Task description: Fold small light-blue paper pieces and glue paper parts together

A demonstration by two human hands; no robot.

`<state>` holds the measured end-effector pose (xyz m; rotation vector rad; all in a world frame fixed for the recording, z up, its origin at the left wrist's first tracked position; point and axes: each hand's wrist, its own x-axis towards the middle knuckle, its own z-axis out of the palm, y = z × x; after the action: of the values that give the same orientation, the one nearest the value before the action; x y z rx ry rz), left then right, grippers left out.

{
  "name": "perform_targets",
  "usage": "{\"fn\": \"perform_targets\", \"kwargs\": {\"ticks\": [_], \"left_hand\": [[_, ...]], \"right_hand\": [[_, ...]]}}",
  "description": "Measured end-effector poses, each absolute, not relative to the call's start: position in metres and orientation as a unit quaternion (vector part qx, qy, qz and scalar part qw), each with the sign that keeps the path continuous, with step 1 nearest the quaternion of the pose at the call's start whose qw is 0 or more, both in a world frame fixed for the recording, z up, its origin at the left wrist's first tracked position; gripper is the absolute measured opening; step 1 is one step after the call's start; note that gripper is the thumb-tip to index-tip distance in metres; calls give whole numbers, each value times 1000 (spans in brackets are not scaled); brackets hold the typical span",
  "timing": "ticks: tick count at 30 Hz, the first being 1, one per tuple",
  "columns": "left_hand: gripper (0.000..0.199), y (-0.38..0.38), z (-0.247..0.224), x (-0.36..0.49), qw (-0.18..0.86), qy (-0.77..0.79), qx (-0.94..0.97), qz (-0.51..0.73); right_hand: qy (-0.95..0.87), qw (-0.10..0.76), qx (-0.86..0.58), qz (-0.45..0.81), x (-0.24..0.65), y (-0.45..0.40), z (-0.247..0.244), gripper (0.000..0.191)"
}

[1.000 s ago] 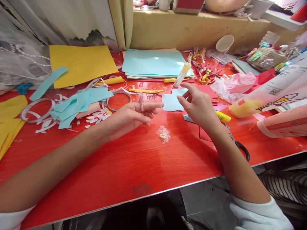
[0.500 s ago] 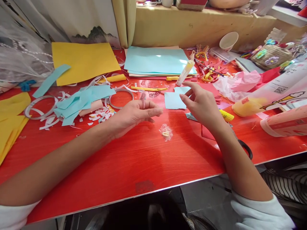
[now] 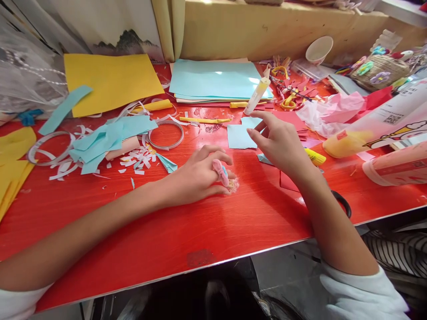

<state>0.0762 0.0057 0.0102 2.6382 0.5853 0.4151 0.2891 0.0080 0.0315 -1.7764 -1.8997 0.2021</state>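
My left hand (image 3: 203, 175) is lowered to the table, palm down, with a pink flower ring (image 3: 220, 172) on a finger. Its curled, parted fingers reach a small frayed whitish tuft (image 3: 234, 185) with a yellowish middle, partly hidden by the fingertips. Whether they touch it I cannot tell. To the right, my right hand (image 3: 275, 140) hovers with thumb and forefinger apart, holding nothing visible. Beside its fingertips lies a light blue paper square (image 3: 240, 137), with another blue piece behind it. A glue stick (image 3: 257, 97) stands tilted just beyond.
Blue paper strips (image 3: 106, 142), white scraps (image 3: 140, 159), a tape roll (image 3: 166, 134) and a blue paper cone (image 3: 167, 163) lie left. Behind are yellow paper (image 3: 113, 82) and stacked blue sheets (image 3: 216, 78). Two bottles (image 3: 390, 171) lie right, near a yellow marker (image 3: 315, 157).
My left hand has moved down and slightly right from above the table to the frayed tuft, uncovering the blue paper cone. My right hand has stayed nearly in place. The view has shifted slightly.
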Motion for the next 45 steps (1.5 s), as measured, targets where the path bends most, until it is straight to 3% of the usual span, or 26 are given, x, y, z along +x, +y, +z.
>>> {"fn": "perform_targets", "kwargs": {"ticks": [8, 15, 21, 27, 29, 32, 33, 36, 41, 45], "left_hand": [[24, -6, -7, 96, 91, 201, 950, 221], [25, 18, 36, 90, 109, 350, 855, 367], [23, 17, 43, 87, 121, 235, 943, 201], [74, 23, 33, 81, 169, 199, 959, 108], [70, 23, 32, 81, 188, 207, 956, 91], [23, 18, 31, 86, 187, 234, 944, 135], [16, 16, 30, 88, 182, 241, 939, 163], [19, 12, 29, 91, 172, 246, 931, 208], [21, 14, 30, 88, 181, 224, 949, 131], [56, 20, 26, 80, 128, 175, 972, 87]], "right_hand": [[-710, 245, -657, 68, 286, 8, 31, 37], [-703, 251, -662, 65, 287, 6, 34, 38], [-704, 254, -660, 66, 289, 7, 32, 39], [-705, 257, -657, 66, 290, 8, 32, 38], [-706, 256, -658, 63, 290, 8, 32, 37], [-705, 252, -660, 60, 289, 8, 33, 37], [-704, 250, -662, 60, 289, 8, 33, 38], [-702, 252, -663, 63, 290, 7, 33, 37], [-702, 265, -658, 65, 291, 7, 34, 36], [-702, 266, -658, 62, 291, 7, 34, 36]]}}
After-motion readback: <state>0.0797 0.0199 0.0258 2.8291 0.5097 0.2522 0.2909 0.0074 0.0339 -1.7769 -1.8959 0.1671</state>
